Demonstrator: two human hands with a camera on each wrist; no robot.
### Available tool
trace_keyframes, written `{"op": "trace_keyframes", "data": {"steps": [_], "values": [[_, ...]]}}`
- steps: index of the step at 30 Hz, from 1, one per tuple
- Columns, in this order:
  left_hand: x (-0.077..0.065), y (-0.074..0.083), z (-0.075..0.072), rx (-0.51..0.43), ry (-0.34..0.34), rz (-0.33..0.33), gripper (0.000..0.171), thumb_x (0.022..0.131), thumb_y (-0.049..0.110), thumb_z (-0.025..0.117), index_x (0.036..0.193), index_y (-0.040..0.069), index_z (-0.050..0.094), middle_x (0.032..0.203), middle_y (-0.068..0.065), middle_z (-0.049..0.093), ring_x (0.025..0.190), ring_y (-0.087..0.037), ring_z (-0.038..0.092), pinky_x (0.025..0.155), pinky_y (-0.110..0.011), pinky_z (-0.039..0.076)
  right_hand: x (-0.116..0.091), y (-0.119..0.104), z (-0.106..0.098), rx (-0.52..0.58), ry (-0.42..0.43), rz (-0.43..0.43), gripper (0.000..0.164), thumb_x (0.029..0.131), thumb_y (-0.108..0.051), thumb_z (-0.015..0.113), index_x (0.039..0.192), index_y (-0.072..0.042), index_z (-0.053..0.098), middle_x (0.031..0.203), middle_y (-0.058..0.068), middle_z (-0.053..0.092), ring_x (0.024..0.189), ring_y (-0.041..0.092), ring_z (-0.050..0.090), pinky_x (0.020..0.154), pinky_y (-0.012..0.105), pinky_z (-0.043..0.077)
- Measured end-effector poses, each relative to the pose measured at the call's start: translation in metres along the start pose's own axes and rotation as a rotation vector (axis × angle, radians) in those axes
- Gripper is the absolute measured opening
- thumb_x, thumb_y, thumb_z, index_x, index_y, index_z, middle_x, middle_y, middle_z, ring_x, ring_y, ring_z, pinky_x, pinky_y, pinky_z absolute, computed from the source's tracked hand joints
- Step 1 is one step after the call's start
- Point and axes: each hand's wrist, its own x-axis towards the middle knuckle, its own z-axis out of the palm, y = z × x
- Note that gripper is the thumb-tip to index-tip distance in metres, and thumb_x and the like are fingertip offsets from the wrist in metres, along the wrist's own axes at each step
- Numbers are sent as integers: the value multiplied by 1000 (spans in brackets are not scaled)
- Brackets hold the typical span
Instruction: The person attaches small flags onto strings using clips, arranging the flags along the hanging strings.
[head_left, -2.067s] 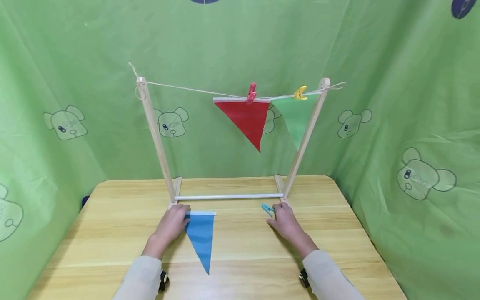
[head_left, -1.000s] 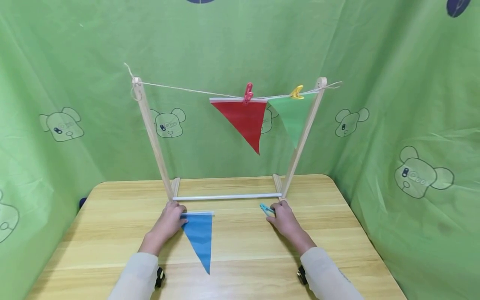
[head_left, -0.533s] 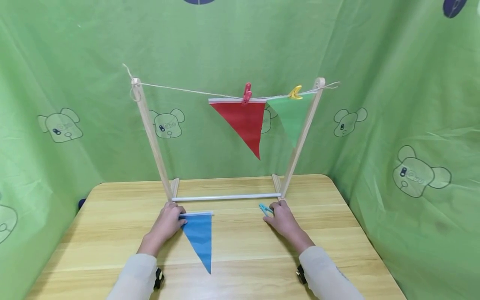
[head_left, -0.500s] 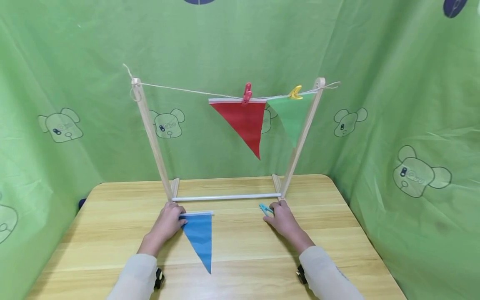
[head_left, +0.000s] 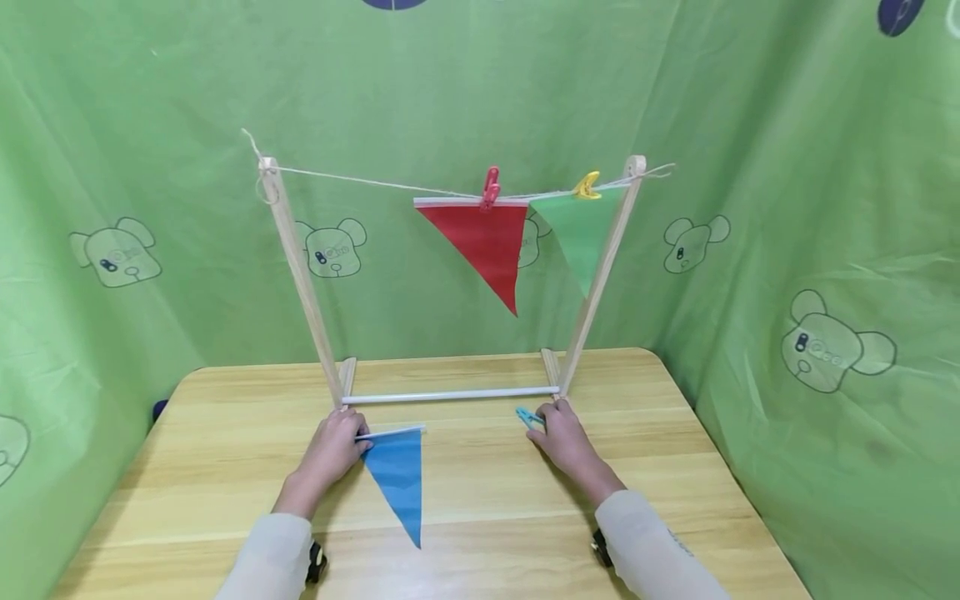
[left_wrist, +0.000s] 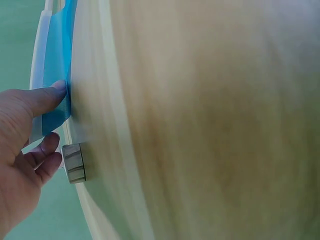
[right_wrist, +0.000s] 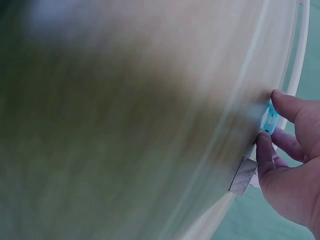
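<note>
My left hand (head_left: 330,450) pinches the top left corner of a blue triangular pennant (head_left: 399,479), whose white-edged top tilts slightly up to the right. In the left wrist view the thumb lies over the front of the blue pennant (left_wrist: 56,60), with fingers curled by the wooden foot (left_wrist: 74,164). At the other side my right hand (head_left: 567,442) grips a light-blue clothespin (head_left: 524,414) close over the table. The right wrist view has this clothespin (right_wrist: 270,121) between thumb and fingertips. Both hands are beside the front feet of a wooden stand (head_left: 302,275).
A string (head_left: 375,181) spans the two posts. On its right half hang a red pennant (head_left: 491,250) under a red clothespin (head_left: 491,190) and a green pennant (head_left: 577,233) under a yellow clothespin (head_left: 588,185). A white rod (head_left: 450,395) joins the posts low down. Green curtains surround the table (head_left: 480,533).
The blue pennant's white top edge has tipped, its left end lower. The view has shifted slightly, so the scene sits a little further left. Both hands keep their hold.
</note>
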Motion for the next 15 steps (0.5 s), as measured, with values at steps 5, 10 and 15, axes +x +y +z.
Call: {"op": "trace_keyframes", "data": {"steps": [5,10,15], "values": [[-1,0,1,-26,18,-3,19,79,8,89,81,8,70,80,-3,64,78,-21,59,74,-42,54,1,1,1,-7,8,-9,33,90,-16,82,111,4,67,100,13,53,81,21,52,73,37,54],[-2,1,1,-42,30,-1,20,79,6,88,80,8,69,78,-2,63,76,-19,58,71,-41,54,2,3,3,-7,2,-2,30,89,-16,82,107,3,67,100,12,53,82,21,52,74,36,53],[-3,4,1,-87,24,-17,20,80,3,87,80,8,68,79,-3,64,77,-18,59,74,-40,55,1,3,3,-12,0,-9,28,89,-16,82,104,2,67,100,13,54,83,21,52,75,37,53]]}}
